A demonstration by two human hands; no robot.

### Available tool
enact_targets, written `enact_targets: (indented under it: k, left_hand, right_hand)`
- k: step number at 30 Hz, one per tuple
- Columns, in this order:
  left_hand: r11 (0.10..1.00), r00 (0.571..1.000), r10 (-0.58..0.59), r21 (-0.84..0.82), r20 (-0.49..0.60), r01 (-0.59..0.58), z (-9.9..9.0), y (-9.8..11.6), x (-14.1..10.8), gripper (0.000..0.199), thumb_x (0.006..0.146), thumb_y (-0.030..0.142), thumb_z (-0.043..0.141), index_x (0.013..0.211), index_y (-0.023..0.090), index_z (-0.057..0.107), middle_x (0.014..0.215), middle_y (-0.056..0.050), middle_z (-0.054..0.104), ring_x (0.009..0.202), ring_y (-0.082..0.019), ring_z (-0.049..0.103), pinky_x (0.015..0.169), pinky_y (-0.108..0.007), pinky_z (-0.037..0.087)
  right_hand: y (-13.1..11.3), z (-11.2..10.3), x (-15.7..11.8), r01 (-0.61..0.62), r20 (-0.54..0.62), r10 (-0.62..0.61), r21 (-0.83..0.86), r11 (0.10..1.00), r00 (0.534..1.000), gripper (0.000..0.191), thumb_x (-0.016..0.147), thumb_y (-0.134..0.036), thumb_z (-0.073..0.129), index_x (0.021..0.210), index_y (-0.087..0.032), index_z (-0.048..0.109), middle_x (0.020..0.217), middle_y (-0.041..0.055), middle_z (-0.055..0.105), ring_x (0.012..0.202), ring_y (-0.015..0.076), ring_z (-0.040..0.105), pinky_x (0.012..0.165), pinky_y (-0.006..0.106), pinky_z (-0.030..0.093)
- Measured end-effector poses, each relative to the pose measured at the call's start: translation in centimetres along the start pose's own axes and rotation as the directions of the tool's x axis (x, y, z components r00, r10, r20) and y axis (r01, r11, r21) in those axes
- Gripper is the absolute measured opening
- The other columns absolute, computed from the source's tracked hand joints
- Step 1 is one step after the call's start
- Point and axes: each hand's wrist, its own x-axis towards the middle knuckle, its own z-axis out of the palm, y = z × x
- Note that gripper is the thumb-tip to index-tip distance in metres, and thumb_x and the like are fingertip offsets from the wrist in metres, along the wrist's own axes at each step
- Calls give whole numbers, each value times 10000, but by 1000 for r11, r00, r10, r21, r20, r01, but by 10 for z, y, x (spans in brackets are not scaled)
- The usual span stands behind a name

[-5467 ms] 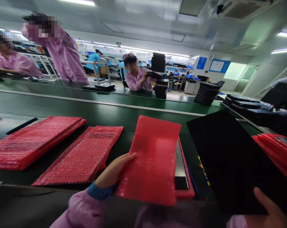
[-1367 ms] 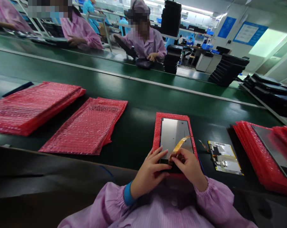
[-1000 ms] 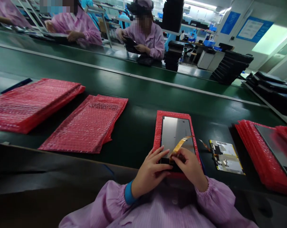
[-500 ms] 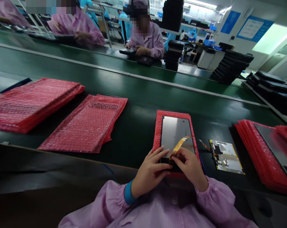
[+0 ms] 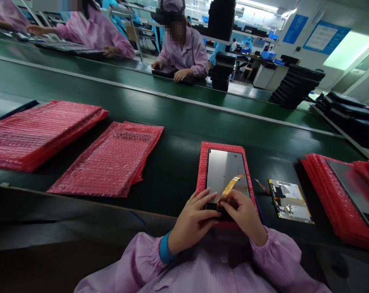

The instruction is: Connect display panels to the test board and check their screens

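A silver-backed screen panel (image 5: pixel 223 169) with a black lower edge lies on a red bubble-wrap bag (image 5: pixel 203 162) in front of me. My left hand (image 5: pixel 194 221) rests at the panel's lower left corner with its fingers spread. The fingers of my right hand (image 5: pixel 241 211) pinch the lower end of an orange-gold flex ribbon (image 5: pixel 231 185), which arches up over the panel to the right. To the right of the bag lies a flat silver and black component (image 5: pixel 291 201) with yellow edges and a thin cable of its own.
Red bubble-wrap bags (image 5: pixel 111 158) and a thicker pile (image 5: pixel 44 130) lie at the left. More red bags (image 5: pixel 334 199) with a panel on top are at the right. Across the green bench (image 5: pixel 184 118), people in pink (image 5: pixel 195 49) work beside black stacks (image 5: pixel 297 83).
Across the bench, the middle person has lowered a dark device to the surface, and another person's arm has stretched left. My hands and the ribbon show almost no movement.
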Motion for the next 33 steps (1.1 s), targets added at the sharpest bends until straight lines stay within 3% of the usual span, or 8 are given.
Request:
enact_targets:
  k: [33]
  left_hand:
    - [999, 1000, 16, 39, 7, -17, 0, -2, 1, 248, 808, 237, 708, 1033, 337, 735, 1375, -51, 573, 1330, -310, 449, 1079, -588, 369]
  right_hand:
    - [-4, -4, 0, -28, 68, 25, 44, 999, 997, 88, 833, -267, 587, 870, -205, 637, 825, 39, 721, 714, 187, 672, 662, 294, 532]
